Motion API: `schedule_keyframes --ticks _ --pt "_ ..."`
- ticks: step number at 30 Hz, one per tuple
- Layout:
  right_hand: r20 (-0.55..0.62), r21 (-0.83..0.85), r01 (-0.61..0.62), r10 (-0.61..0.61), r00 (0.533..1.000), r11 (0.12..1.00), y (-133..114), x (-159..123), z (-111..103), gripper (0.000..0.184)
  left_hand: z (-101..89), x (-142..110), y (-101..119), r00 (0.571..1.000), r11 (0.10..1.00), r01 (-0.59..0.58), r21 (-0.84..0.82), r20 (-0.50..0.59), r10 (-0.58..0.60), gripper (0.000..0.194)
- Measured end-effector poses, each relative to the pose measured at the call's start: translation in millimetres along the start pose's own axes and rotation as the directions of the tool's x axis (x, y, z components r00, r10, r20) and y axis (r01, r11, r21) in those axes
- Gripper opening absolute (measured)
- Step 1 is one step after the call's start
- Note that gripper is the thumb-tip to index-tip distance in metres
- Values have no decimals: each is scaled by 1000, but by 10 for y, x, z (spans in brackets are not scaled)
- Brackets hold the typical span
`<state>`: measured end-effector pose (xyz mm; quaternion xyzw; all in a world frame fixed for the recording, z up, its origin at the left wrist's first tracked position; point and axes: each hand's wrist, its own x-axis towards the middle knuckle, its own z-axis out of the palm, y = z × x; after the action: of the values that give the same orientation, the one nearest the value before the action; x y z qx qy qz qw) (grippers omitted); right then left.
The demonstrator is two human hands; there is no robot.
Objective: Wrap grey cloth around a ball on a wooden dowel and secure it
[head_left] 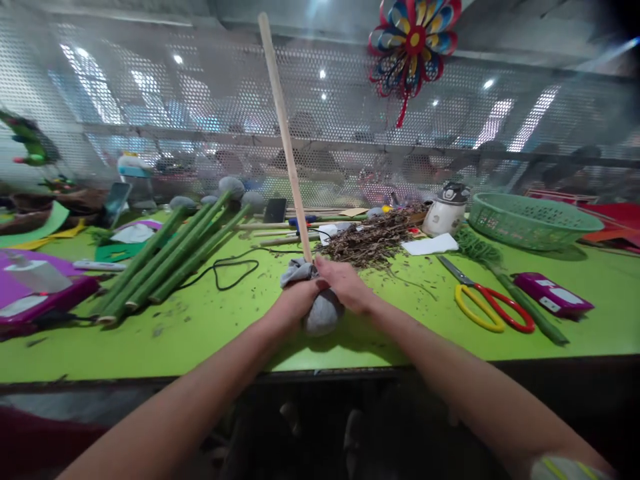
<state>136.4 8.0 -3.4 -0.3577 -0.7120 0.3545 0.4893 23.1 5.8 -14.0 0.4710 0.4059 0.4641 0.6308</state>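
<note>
Just above the front of the table, both hands close round the neck of a grey cloth-wrapped ball (pixel 323 319). A long pale wooden stick (pixel 284 127) rises out of the gathered cloth, leaning slightly left. My left hand (pixel 299 297) grips the bunched cloth from the left, fingers partly hidden. From the other side, my right hand (pixel 345 283) pinches the neck where stick and cloth meet. Loose cloth edges (pixel 296 272) stick out above my left hand. The ball's round end hangs below the hands.
Green-wrapped sticks with grey balls (pixel 175 253) lie left, near a black cord (pixel 235 273). Behind the hands is a heap of dried stems (pixel 370 237). Scissors (pixel 487 303), a purple box (pixel 553 295) and a green basket (pixel 530 223) are at right.
</note>
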Motion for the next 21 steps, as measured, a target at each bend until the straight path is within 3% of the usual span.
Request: schedule_keyframes --ticks 5,7,11,17,21 --pt "-190 -210 21 -62 980 977 -156 -33 -116 27 -50 63 22 1000 994 21 -109 -2 -21 28" --pt "-156 -289 58 -107 982 956 -209 -56 -132 22 -70 76 40 999 994 22 -107 -25 -25 24" --pt "37 -391 156 -154 987 907 -244 -77 -118 22 -82 63 75 999 995 14 -102 -48 -19 19" --pt "-31 -467 23 -43 999 884 -222 -62 -101 29 -56 53 101 996 975 -49 -217 -88 30 24" --pt "-26 -491 -32 23 999 870 -252 -27 -98 22 -22 41 125 999 963 -33 -267 16 39 39"
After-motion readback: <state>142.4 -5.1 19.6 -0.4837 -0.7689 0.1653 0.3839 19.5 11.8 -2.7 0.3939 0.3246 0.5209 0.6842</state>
